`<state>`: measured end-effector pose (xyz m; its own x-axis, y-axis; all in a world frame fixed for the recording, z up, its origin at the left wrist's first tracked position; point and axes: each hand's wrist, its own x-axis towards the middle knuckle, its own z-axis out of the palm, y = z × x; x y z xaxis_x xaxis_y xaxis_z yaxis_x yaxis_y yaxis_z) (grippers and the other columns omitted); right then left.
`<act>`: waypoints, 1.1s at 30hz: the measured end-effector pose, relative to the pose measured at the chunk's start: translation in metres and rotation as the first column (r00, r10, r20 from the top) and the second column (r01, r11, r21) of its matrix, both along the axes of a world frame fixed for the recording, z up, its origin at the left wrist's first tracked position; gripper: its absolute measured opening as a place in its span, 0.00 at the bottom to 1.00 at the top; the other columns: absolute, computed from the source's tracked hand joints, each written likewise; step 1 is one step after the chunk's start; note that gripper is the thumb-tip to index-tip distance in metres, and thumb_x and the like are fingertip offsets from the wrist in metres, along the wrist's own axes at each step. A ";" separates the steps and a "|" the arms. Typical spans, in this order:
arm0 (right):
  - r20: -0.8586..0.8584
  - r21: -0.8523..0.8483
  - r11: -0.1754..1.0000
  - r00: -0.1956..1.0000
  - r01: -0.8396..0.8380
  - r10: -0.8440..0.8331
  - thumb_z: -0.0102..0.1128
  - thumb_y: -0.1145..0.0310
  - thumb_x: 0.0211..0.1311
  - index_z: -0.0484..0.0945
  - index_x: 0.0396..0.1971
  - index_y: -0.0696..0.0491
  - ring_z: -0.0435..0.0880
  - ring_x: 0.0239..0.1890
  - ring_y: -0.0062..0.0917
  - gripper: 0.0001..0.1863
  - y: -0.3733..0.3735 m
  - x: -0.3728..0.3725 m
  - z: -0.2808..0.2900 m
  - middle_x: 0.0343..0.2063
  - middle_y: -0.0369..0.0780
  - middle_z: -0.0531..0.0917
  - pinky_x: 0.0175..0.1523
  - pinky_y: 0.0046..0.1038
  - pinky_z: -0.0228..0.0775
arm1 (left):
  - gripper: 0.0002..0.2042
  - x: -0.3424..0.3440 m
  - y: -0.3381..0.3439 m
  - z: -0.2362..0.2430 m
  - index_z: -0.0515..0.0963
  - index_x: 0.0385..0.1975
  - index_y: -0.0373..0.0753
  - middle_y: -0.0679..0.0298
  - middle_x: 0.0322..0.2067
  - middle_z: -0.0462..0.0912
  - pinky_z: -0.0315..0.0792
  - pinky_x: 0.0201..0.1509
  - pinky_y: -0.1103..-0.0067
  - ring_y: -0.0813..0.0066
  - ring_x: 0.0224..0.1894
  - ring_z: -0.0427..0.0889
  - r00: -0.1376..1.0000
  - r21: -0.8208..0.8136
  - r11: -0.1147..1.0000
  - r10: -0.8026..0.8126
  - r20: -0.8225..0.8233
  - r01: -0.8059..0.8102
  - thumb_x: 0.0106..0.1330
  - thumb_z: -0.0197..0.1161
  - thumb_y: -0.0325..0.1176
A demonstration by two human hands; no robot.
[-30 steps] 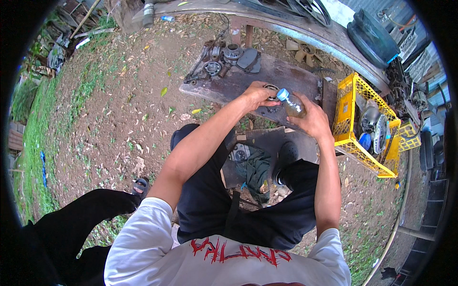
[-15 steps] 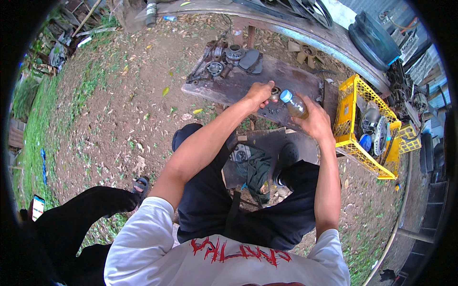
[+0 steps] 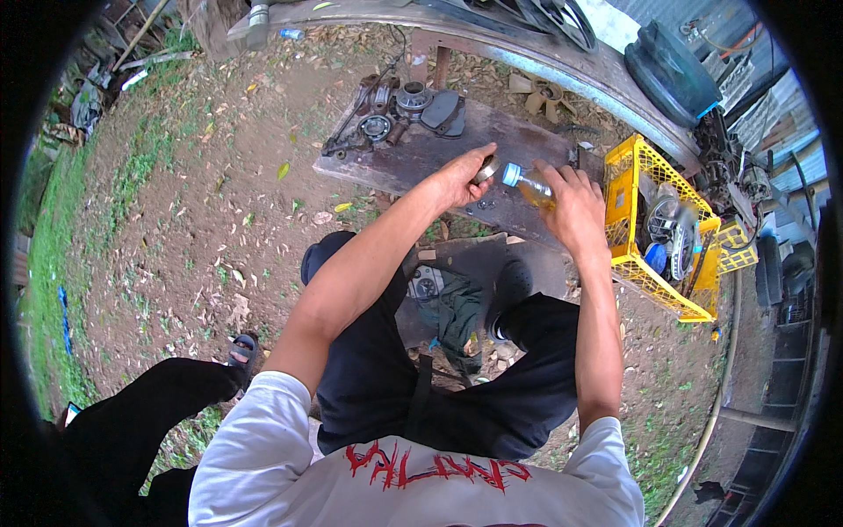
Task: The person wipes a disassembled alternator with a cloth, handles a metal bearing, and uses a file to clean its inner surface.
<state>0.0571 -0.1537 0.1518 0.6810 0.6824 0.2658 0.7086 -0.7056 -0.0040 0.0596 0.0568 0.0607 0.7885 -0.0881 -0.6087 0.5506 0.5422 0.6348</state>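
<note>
My left hand (image 3: 460,180) is closed around a small round metal part (image 3: 486,169), which looks like a bearing ring. In my right hand (image 3: 575,209) is a clear plastic bottle (image 3: 534,188) with a light blue cap and amber liquid, tipped so its cap points toward the ring. A small gap separates cap and ring. Both hands are above a low wooden bench (image 3: 505,136). On its far left part lie a ball bearing (image 3: 375,129), a round metal hub (image 3: 414,96), a flat grey metal plate (image 3: 444,115) and other greasy parts. A few small dark pieces sit under my hands.
A yellow crate (image 3: 625,206) with metal parts stands right of the bench. Beyond runs a long raised table (image 3: 562,79) carrying a dark plastic tub (image 3: 672,75). Between my feet lies a dark green cloth (image 3: 452,316). Another person's leg (image 3: 167,386) reaches in at lower left.
The bottle has tipped further over to the left, nearer level. The ring in my left hand has turned to show more of its side. The whole view has shifted slightly.
</note>
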 end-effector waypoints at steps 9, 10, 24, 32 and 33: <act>-0.086 0.005 1.000 0.996 0.029 -0.029 0.72 0.74 0.39 0.70 0.59 0.41 0.75 0.52 0.37 0.40 0.012 -0.008 0.000 0.46 0.40 0.78 0.57 0.40 0.67 | 0.16 0.006 0.003 -0.001 0.67 0.25 0.42 0.65 0.19 0.71 0.69 0.18 0.78 0.72 0.18 0.69 0.999 -0.236 0.970 0.048 -0.011 -0.049 0.59 0.58 0.48; -0.079 0.017 0.999 0.996 0.031 -0.030 0.72 0.74 0.39 0.70 0.59 0.41 0.75 0.53 0.37 0.40 0.014 -0.009 0.000 0.46 0.40 0.78 0.57 0.40 0.67 | 0.14 0.009 0.009 -0.009 0.67 0.26 0.42 0.64 0.20 0.71 0.72 0.21 0.74 0.70 0.20 0.70 0.998 -0.307 0.950 0.059 -0.032 -0.066 0.58 0.56 0.46; 0.036 -0.012 0.999 0.999 -0.038 0.038 0.69 0.70 0.43 0.71 0.57 0.42 0.78 0.48 0.36 0.35 0.019 -0.012 -0.010 0.40 0.39 0.80 0.52 0.40 0.70 | 0.14 0.004 -0.007 0.000 0.69 0.38 0.42 0.64 0.28 0.72 0.70 0.24 0.81 0.73 0.28 0.73 1.000 -0.178 0.984 -0.006 -0.011 0.004 0.71 0.51 0.47; -0.392 0.356 0.876 0.903 0.325 -0.175 0.73 0.57 0.47 0.66 0.54 0.52 0.80 0.48 0.43 0.36 -0.006 0.006 -0.037 0.44 0.48 0.81 0.52 0.42 0.71 | 0.12 0.008 -0.007 0.000 0.71 0.31 0.37 0.58 0.29 0.75 0.67 0.21 0.83 0.74 0.25 0.74 0.999 -0.150 0.988 -0.024 0.039 0.030 0.68 0.56 0.40; -0.470 0.412 0.823 0.865 0.391 -0.176 0.74 0.55 0.47 0.66 0.54 0.54 0.81 0.47 0.43 0.37 -0.011 0.012 -0.037 0.44 0.49 0.81 0.52 0.41 0.72 | 0.13 0.007 -0.006 -0.001 0.71 0.32 0.36 0.55 0.31 0.77 0.72 0.29 0.78 0.69 0.30 0.77 0.998 -0.167 0.985 -0.032 0.048 0.040 0.69 0.55 0.40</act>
